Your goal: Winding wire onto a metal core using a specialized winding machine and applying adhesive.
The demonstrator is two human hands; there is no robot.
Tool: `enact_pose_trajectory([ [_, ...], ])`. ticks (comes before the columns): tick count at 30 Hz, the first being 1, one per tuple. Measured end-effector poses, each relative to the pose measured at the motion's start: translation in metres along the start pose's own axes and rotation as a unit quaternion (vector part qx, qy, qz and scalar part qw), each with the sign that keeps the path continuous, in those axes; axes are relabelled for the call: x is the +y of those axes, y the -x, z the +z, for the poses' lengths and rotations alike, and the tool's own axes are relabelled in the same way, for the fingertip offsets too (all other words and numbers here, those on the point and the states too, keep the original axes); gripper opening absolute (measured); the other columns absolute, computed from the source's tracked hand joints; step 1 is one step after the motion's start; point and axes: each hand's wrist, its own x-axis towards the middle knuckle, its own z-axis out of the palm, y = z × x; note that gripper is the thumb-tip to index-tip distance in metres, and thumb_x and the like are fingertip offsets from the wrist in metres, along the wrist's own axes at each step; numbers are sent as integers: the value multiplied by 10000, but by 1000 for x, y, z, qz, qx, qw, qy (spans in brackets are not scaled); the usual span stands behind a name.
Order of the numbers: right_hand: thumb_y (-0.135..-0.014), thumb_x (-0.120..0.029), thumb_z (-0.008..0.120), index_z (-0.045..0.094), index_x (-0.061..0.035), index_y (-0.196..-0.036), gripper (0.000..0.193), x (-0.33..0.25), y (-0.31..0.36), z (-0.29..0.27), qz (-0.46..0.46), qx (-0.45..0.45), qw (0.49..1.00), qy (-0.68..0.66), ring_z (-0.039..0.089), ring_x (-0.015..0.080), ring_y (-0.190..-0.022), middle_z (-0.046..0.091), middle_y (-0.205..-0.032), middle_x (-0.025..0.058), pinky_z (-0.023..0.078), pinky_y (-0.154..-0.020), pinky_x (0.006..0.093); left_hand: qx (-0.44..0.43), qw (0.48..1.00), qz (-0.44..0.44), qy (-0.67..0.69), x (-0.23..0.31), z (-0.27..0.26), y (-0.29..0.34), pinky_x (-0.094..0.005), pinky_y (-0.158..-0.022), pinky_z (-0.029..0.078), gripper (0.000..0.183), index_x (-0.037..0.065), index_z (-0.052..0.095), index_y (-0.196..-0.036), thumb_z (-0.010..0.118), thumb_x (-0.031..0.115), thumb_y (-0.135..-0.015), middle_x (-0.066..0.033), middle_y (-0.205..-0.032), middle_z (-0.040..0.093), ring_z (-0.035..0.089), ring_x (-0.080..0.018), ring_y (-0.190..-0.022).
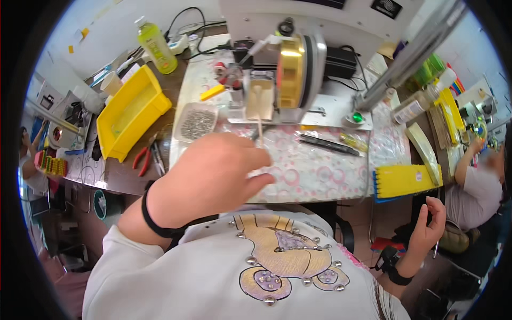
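- The left hand [213, 178] hangs over the near edge of the desk [320, 170], fingers curled inward, pinching something thin and pale; it looks like the slim stick [260, 125] that runs up toward the machine [282, 74], though the blur keeps me from being sure.
- That stick points straight at the machine's front plate, lined up as if for feeding, so the hand sits close in front of it.
- The right hand [429, 224] is off the desk, low at the person's side, fingers bent around a dark thing by the chair; what it is I cannot tell.
- A shallow tray of small metal parts [197, 122] lies just left of the machine, within easy reach of that left hand.
- The yellow bin [130, 112] stands further left, and red-handled pliers [143, 159] lie beside it.
- A green bottle [156, 45] stands at the back, away from the work area.
- On the right, a yellow toothed holder [405, 180] rests at the desk edge.
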Motion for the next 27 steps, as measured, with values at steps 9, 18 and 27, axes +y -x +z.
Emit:
enact_pose_trajectory([
  [9,-795,3,662,649,-29,-967,175,-197,-39,123,-371,-284,875,-123,615,314,-770,646,-897,125,500,-694,378,-8,946,-323,-17,-118,-33,91,-417,-721,515,142,62,720,-910,682,166,-821,-137,-826,684,654,-328,-806],
  [18,-830,-103,625,634,-75,-985,158,-304,-43,258,-433,-396,809,-30,633,314,-809,618,-858,101,515,-679,425,28,952,-302,-36,-150,-10,110,-420,-740,523,272,77,680,-1079,645,130,-814,-137,-868,684,662,-329,-828],
  [27,-838,-97,608,653,-93,-945,117,-305,-33,303,-434,-361,826,6,636,307,-803,601,-873,91,520,-682,424,23,966,-257,-23,-155,-5,121,-414,-735,524,274,82,692,-1077,666,152,-813,-118,-885,680,665,-310,-836],
])
